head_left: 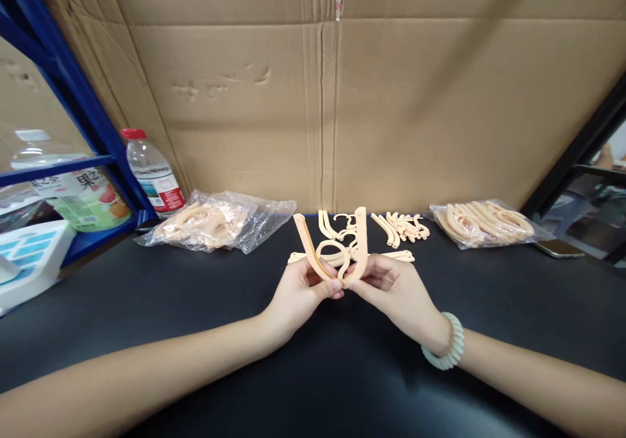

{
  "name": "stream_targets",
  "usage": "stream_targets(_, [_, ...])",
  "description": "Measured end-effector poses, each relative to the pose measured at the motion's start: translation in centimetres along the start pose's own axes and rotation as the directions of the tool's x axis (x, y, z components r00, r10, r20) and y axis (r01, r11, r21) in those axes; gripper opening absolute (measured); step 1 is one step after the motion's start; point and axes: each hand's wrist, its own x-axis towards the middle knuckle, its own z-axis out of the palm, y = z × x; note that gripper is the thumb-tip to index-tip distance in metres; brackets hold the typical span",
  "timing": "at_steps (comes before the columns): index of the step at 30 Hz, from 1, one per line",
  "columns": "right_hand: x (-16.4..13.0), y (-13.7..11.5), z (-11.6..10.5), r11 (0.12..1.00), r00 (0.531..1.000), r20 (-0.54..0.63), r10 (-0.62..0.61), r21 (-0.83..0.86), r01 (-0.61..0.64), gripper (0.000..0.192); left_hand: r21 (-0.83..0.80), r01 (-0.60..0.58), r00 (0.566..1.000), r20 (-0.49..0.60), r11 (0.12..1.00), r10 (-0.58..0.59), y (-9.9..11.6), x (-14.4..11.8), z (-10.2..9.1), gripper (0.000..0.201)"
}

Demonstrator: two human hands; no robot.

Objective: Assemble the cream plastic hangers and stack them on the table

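Note:
Both hands meet at the middle, pinching a beige plastic folding clothes hanger at its central joint. My left hand (310, 285) grips the base of its left arm (309, 246). My right hand (391, 288) holds the base of the right arm (360, 239), with a pale coiled band on that wrist. Both arms point upward in a V shape, and a curved hook part (335, 248) shows between them. The fingers hide most of the joint. Just behind, loose curved hanger arms (386, 231) and a pile of small hooks (407, 226) lie on the black table (313, 373).
A clear bag of beige parts (215, 223) sits at left, another bag (484, 223) at right, beside a phone-like object (560, 249). A red-capped bottle (152, 174) stands by the blue shelf frame (73, 92). Cardboard (391, 99) walls off the back.

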Motion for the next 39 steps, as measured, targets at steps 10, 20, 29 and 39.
stream_targets(10, [1.4,-0.6,-2.9,0.983,0.987,0.089,0.137,0.112,-0.147,0.024,0.045,0.042,0.997,-0.069,0.998,-0.039,1.5,0.2,-0.3,0.03])
stream_targets(20, [3.8,-2.0,-10.7,0.936,0.985,0.148,0.083,-0.351,-0.026,0.028,-0.009,0.001,0.992,-0.123,1.0,-0.002,3.8,3.7,-4.5,0.026])
stream_targets(29, [3.9,-2.9,-12.3,0.739,0.951,0.303,0.059,-0.654,0.163,0.025,0.46,-0.197,0.98,0.082,0.866,0.179,6.1,5.4,-8.7,0.022])
stream_targets(39, [4.1,-2.7,-12.6,0.553,0.891,0.44,0.115,-0.773,0.31,0.024,0.757,-0.612,0.782,0.622,0.229,0.038,6.5,4.4,-8.5,0.012])
